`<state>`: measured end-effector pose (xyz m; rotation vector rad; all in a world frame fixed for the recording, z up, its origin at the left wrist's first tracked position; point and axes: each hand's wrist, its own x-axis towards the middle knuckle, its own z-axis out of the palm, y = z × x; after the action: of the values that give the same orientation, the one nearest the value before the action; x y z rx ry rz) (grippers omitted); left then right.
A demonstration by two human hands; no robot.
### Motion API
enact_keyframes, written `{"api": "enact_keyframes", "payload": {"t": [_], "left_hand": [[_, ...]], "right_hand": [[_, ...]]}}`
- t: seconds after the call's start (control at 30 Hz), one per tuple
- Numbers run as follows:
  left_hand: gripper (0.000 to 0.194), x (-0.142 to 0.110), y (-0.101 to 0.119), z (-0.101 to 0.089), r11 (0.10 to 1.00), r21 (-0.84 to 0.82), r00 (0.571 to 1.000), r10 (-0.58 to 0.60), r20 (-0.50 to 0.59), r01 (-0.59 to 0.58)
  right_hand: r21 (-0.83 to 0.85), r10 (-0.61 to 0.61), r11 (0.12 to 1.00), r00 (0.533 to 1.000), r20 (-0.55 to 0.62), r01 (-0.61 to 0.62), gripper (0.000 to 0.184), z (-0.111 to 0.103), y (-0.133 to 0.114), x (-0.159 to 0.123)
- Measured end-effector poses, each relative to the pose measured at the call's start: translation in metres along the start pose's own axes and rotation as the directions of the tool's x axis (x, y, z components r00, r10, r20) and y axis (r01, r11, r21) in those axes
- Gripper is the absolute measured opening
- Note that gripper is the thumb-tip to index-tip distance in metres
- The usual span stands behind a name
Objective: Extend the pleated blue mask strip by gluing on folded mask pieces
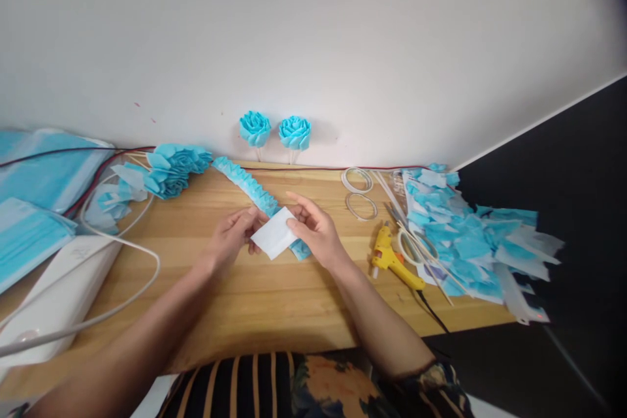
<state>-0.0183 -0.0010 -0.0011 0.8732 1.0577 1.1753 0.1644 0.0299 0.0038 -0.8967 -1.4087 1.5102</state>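
Note:
Between my two hands, above the wooden table, is a small white rectangular sheet of thin, fabric-like material. My right hand pinches its upper right edge with the thumb on top. At its left corner, the fingers of my left hand are closed on the edge. Behind the sheet a row of folded blue petals runs diagonally over the table, its near end partly hidden by the sheet and my hands. Two blue flowers on sticks stand against the wall.
A yellow glue gun lies right of my hands, by tape rolls, thin sticks and scissors. Blue scraps are heaped beyond it. On the left are finished blue flowers, blue sheets, a white power strip and a looping cable.

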Motion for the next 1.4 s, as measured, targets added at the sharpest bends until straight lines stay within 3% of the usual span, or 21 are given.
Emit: {"api": "enact_keyframes", "payload": {"t": [0.23, 0.47, 0.63, 0.7, 0.8, 0.87, 0.97, 1.1, 1.2, 1.3, 1.4], "left_hand": [[0.036, -0.001, 0.003, 0.002, 0.982, -0.175, 0.995, -0.078, -0.056, 0.067], [0.044, 0.001, 0.0, 0.002, 0.982, -0.182, 0.996, -0.052, -0.068, 0.039], [0.048, 0.001, -0.005, 0.002, 0.96, -0.28, 0.999, -0.028, -0.042, 0.015], [0.053, 0.0, -0.007, 0.004, 0.958, -0.279, 0.997, -0.072, -0.019, 0.064], [0.039, -0.002, -0.009, 0.006, 0.965, -0.228, 0.99, -0.138, -0.026, 0.128], [0.03, -0.002, -0.006, 0.005, 0.961, -0.249, 0.985, -0.148, -0.087, 0.122], [0.015, 0.001, 0.002, 0.003, 0.935, -0.345, 0.971, -0.147, -0.19, 0.074], [0.003, 0.001, 0.013, -0.001, 0.922, -0.384, 0.964, -0.15, -0.218, 0.057], [0.008, -0.001, 0.015, 0.0, 0.925, -0.375, 0.969, -0.146, -0.2, 0.062], [0.01, -0.002, 0.016, 0.002, 0.927, -0.368, 0.964, -0.162, -0.211, 0.075], [0.009, -0.002, 0.015, 0.003, 0.927, -0.367, 0.963, -0.166, -0.212, 0.079]], "right_hand": [[0.051, 0.016, 0.999, 0.996, -0.089, -0.011, 0.049, 0.001, 0.001, 0.001], [0.063, 0.028, 0.998, 0.987, -0.158, -0.018, 0.05, 0.002, 0.001, 0.002], [0.059, 0.005, 0.998, 0.985, -0.174, 0.005, 0.05, 0.004, 0.005, 0.003], [0.025, -0.02, 0.999, 0.985, -0.17, 0.024, 0.049, 0.007, 0.008, 0.003], [-0.163, -0.097, 0.983, 0.99, -0.102, 0.079, 0.047, 0.006, 0.003, 0.002], [-0.425, -0.199, 0.888, 0.98, -0.014, 0.174, 0.045, -0.003, -0.012, -0.005], [-0.794, -0.308, 0.555, 0.948, 0.079, 0.247, 0.042, -0.037, -0.048, -0.028], [-0.968, -0.211, 0.25, 0.975, -0.065, -0.011, 0.045, -0.102, -0.076, -0.085], [-0.987, -0.132, 0.041, 0.978, -0.159, -0.155, 0.038, -0.141, -0.065, -0.126], [-0.977, -0.08, -0.051, 0.976, -0.202, -0.207, 0.038, -0.158, -0.04, -0.15], [-0.969, -0.097, -0.051, 0.967, -0.237, -0.243, 0.039, -0.16, -0.021, -0.16]]}}
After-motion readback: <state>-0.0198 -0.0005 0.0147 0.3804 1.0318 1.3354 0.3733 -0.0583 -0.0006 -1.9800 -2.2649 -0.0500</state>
